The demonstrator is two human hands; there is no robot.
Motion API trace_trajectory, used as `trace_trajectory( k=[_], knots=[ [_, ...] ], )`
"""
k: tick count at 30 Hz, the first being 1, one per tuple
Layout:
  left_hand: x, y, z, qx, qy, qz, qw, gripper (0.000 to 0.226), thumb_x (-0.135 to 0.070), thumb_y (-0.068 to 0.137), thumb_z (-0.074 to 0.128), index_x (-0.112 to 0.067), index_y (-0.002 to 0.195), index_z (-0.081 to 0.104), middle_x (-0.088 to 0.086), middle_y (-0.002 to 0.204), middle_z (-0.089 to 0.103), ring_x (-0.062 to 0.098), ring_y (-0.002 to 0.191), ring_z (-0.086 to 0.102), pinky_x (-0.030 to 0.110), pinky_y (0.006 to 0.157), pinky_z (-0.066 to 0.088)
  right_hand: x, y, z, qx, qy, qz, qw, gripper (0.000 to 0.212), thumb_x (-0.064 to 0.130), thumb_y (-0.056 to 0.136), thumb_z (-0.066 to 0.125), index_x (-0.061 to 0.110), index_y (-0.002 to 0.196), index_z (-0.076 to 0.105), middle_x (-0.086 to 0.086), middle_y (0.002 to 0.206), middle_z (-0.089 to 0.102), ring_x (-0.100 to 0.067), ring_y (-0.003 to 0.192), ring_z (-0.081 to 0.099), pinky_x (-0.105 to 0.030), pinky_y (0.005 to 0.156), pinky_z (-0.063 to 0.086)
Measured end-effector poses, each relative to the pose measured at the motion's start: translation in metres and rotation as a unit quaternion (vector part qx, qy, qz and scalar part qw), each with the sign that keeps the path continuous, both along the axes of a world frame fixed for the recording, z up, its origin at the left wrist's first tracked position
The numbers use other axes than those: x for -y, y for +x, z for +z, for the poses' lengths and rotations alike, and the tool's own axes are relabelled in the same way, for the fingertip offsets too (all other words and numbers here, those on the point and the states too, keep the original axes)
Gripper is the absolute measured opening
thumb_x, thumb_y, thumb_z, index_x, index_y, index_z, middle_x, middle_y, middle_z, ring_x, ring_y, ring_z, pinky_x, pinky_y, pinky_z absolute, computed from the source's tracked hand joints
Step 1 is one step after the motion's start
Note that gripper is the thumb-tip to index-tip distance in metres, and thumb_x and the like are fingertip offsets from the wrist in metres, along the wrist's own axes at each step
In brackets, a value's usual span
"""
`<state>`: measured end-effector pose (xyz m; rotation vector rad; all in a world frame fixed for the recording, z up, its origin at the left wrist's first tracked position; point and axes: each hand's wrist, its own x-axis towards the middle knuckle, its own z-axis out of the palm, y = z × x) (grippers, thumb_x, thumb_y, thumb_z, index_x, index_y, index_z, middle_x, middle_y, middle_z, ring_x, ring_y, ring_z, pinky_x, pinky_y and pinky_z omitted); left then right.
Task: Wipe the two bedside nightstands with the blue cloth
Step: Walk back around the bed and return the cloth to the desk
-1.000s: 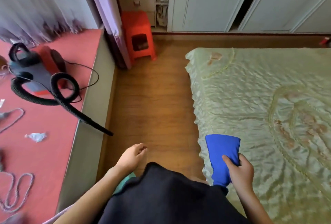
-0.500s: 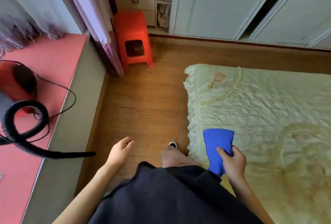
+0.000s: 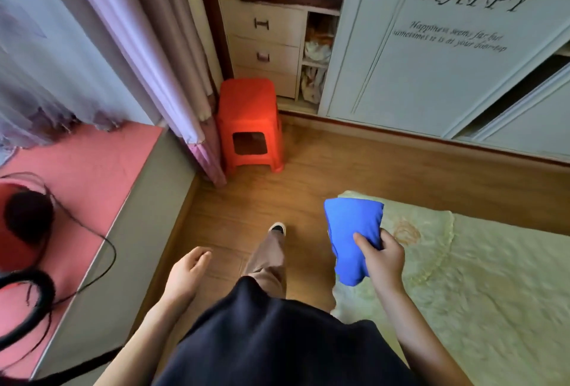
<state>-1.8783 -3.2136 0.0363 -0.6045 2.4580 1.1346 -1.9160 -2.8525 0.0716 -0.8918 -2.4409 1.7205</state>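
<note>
Walking forward along the bed (image 3: pixel 481 287), I can see the view has lifted over the last second: the wardrobe (image 3: pixel 431 55) and the stool (image 3: pixel 248 126) now fill the top of the frame, the vacuum (image 3: pixel 26 219) has slid off toward the left edge, and only the bed's foot corner is under my right hand (image 3: pixel 384 257). I read this as transit round the foot of the bed; no nightstand is in view, so no wiping is under way now. The right grip is closed on the cloth (image 3: pixel 351 239), fingers wrapped over its lower half, the folded cloth held above the bed's corner, not resting on it. The left hand (image 3: pixel 185 274) hangs loose and half open over the floor (image 3: pixel 308 169), holding nothing.
</note>
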Motion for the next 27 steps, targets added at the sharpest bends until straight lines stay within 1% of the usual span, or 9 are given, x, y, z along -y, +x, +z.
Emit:
trace_trajectory(
  k=[6, 9, 13, 16, 18, 19, 22, 25, 27],
  knots=[
    [-0.018, -0.179, 0.011, -0.003, 0.004, -0.129, 0.992, 0.017, -0.023, 0.096, 0.051, -0.017, 0.102, 0.066, -0.006, 0.096, 0.064, 0.016, 0.093, 0.059, 0.027, 0.078, 0.039, -0.025, -0.104, -0.008, 0.014, 0.051, -0.065, 0.996, 0.037, 0.009, 0.078, 0.074, 0.008, 0.059, 0.043, -0.003, 0.054, 0.039, -0.019, 0.056, 0.034, -0.032, 0.055, 0.03],
    [-0.041, -0.267, 0.024, -0.012, 0.016, -0.179, 0.984, 0.019, -0.025, 0.093, 0.053, -0.016, 0.103, 0.067, -0.003, 0.1, 0.068, 0.017, 0.095, 0.061, 0.027, 0.08, 0.041, -0.044, -0.141, -0.002, 0.036, 0.073, -0.106, 0.991, 0.043, 0.011, 0.078, 0.075, 0.006, 0.058, 0.038, -0.007, 0.057, 0.033, -0.022, 0.057, 0.031, -0.033, 0.055, 0.027],
    [-0.084, -0.362, 0.035, -0.002, 0.046, -0.216, 0.975, 0.021, -0.026, 0.093, 0.054, -0.02, 0.108, 0.067, -0.006, 0.101, 0.067, 0.014, 0.096, 0.061, 0.024, 0.081, 0.04, -0.07, -0.18, 0.01, 0.056, 0.09, -0.187, 0.977, 0.05, 0.008, 0.079, 0.074, 0.013, 0.055, 0.031, 0.004, 0.052, 0.027, -0.012, 0.047, 0.029, -0.031, 0.052, 0.023],
    [-0.123, -0.419, 0.036, -0.004, 0.069, -0.238, 0.969, 0.015, -0.024, 0.093, 0.054, -0.028, 0.1, 0.067, -0.011, 0.094, 0.067, 0.009, 0.091, 0.061, 0.022, 0.076, 0.04, -0.095, -0.208, 0.002, 0.075, 0.068, -0.232, 0.968, 0.04, 0.011, 0.08, 0.075, 0.007, 0.058, 0.041, -0.003, 0.053, 0.035, -0.013, 0.053, 0.032, -0.032, 0.054, 0.026],
    [-0.147, -0.45, 0.031, 0.006, 0.074, -0.244, 0.967, 0.013, -0.025, 0.094, 0.054, -0.035, 0.091, 0.063, -0.017, 0.088, 0.063, 0.004, 0.085, 0.059, 0.021, 0.073, 0.04, -0.11, -0.23, -0.005, 0.081, 0.048, -0.254, 0.963, 0.03, 0.012, 0.079, 0.075, -0.001, 0.066, 0.051, -0.022, 0.063, 0.048, -0.025, 0.06, 0.042, -0.033, 0.057, 0.032],
    [-0.158, -0.466, 0.026, 0.015, 0.072, -0.25, 0.966, 0.013, -0.025, 0.094, 0.054, -0.035, 0.091, 0.062, -0.017, 0.088, 0.063, 0.005, 0.086, 0.058, 0.022, 0.074, 0.041, -0.119, -0.244, -0.01, 0.084, 0.045, -0.263, 0.96, 0.026, 0.012, 0.078, 0.075, -0.002, 0.07, 0.056, -0.024, 0.067, 0.054, -0.028, 0.062, 0.047, -0.034, 0.058, 0.035],
    [-0.192, -0.513, 0.015, 0.02, 0.063, -0.273, 0.96, 0.017, -0.021, 0.093, 0.056, -0.036, 0.088, 0.063, -0.011, 0.092, 0.068, 0.008, 0.089, 0.062, 0.026, 0.08, 0.045, -0.148, -0.292, -0.016, 0.072, 0.027, -0.28, 0.957, 0.015, 0.009, 0.078, 0.076, 0.003, 0.074, 0.064, -0.016, 0.068, 0.065, -0.026, 0.065, 0.06, -0.03, 0.058, 0.043],
    [-0.23, -0.561, 0.015, 0.032, 0.046, -0.287, 0.956, 0.024, -0.019, 0.094, 0.054, -0.039, 0.082, 0.06, -0.011, 0.085, 0.068, 0.006, 0.082, 0.063, 0.023, 0.072, 0.046, -0.184, -0.347, -0.012, 0.066, 0.012, -0.289, 0.955, 0.013, 0.008, 0.078, 0.076, 0.007, 0.072, 0.064, -0.008, 0.065, 0.066, -0.025, 0.064, 0.063, -0.035, 0.061, 0.048],
    [-0.252, -0.594, 0.016, 0.032, 0.039, -0.288, 0.956, 0.021, -0.019, 0.093, 0.056, -0.035, 0.083, 0.064, -0.011, 0.092, 0.068, 0.013, 0.089, 0.064, 0.029, 0.081, 0.048, -0.207, -0.377, -0.007, 0.052, -0.002, -0.303, 0.952, 0.014, 0.008, 0.078, 0.076, 0.01, 0.072, 0.063, -0.005, 0.066, 0.066, -0.022, 0.064, 0.063, -0.038, 0.064, 0.05]
  ],
)
